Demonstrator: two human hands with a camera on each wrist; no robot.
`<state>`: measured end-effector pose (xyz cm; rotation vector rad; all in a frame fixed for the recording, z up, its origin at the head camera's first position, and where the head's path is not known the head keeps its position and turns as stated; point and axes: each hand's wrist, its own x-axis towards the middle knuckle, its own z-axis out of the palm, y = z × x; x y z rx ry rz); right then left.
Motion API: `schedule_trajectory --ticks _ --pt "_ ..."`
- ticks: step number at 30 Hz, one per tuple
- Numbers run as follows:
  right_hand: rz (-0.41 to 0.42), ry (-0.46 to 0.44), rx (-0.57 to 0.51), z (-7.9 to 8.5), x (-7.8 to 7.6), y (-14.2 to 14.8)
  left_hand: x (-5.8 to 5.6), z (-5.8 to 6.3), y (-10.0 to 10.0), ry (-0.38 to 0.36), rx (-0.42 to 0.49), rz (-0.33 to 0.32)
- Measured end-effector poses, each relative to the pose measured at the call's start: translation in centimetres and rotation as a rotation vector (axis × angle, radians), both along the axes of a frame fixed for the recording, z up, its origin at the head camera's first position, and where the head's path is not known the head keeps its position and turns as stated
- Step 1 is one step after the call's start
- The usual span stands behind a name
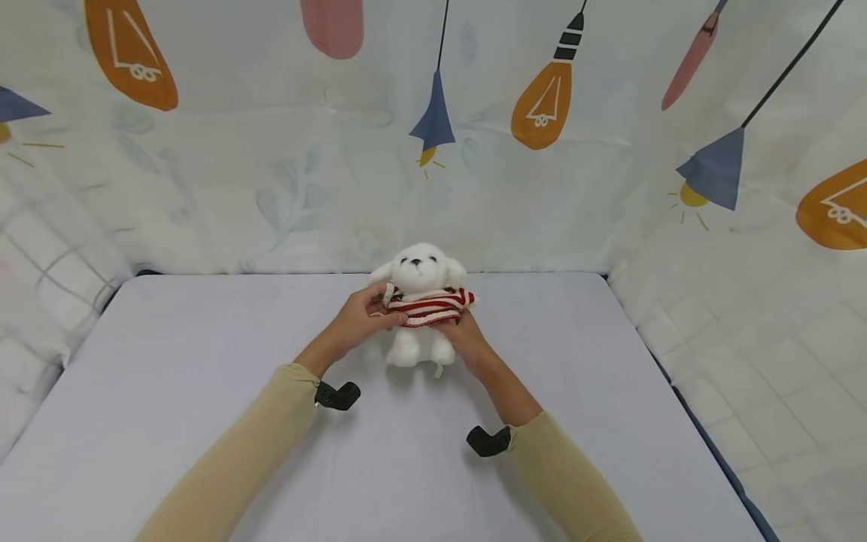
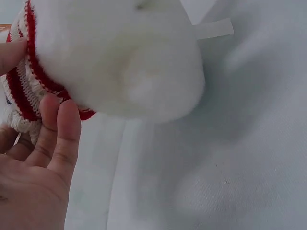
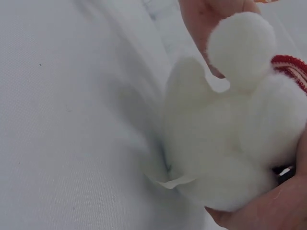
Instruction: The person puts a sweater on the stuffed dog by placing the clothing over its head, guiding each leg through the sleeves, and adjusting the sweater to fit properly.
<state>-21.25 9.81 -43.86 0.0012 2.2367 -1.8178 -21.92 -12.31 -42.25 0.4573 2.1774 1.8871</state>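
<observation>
A white plush dog [image 1: 420, 269] with floppy ears faces me near the back edge of the table. Round its upper body is a red-and-white striped knitted sweater [image 1: 433, 307]. My left hand [image 1: 360, 320] pinches the sweater at the dog's side; in the left wrist view the thumb lies on the stripes and two fingertips [image 2: 68, 112] reach the hem. With my right hand [image 1: 467, 339] I grip the dog's lower body from the other side, below the sweater. The right wrist view shows the fluffy legs and underside, and a white fabric tag [image 3: 177, 182].
A white-covered table [image 1: 542, 339] stretches out around the dog. Behind it hangs a pale curtain [image 1: 237, 150] printed with lamps and bulbs, and more fabric hangs along both sides. A black wrist camera [image 1: 337, 396] sticks out from my left sleeve, another [image 1: 488, 442] from my right.
</observation>
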Motion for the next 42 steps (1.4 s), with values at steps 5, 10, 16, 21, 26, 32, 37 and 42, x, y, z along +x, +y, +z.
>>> schedule_trajectory --ticks 5,10,16,21,26,32,37,42 --pt "-0.057 -0.029 0.039 0.2 0.2 -0.3 0.4 0.1 -0.1 0.049 -0.094 0.016" --pt "-0.059 0.019 0.001 0.1 0.2 -0.4 0.4 -0.2 -0.3 0.077 -0.135 0.084" --pt "-0.062 0.078 0.006 0.0 0.4 -0.9 0.6 -0.1 -0.6 -0.017 -0.104 0.014" --pt "-0.109 0.067 0.054 -0.1 0.6 -1.1 1.7 0.5 -0.8 0.011 -0.232 -0.1" --pt "-0.156 0.081 0.093 -0.1 0.8 -1.4 2.8 0.9 0.3 0.162 -0.432 -0.057" --pt "-0.183 0.064 0.114 -0.2 0.8 -1.5 3.3 1.0 1.5 0.236 -0.514 0.025" --pt "-0.185 0.079 0.11 -0.2 0.8 -1.2 3.4 1.3 1.8 0.279 -0.587 0.037" --pt "-0.168 0.082 0.115 -0.1 0.8 -1.0 3.5 1.4 1.5 0.31 -0.565 0.038"
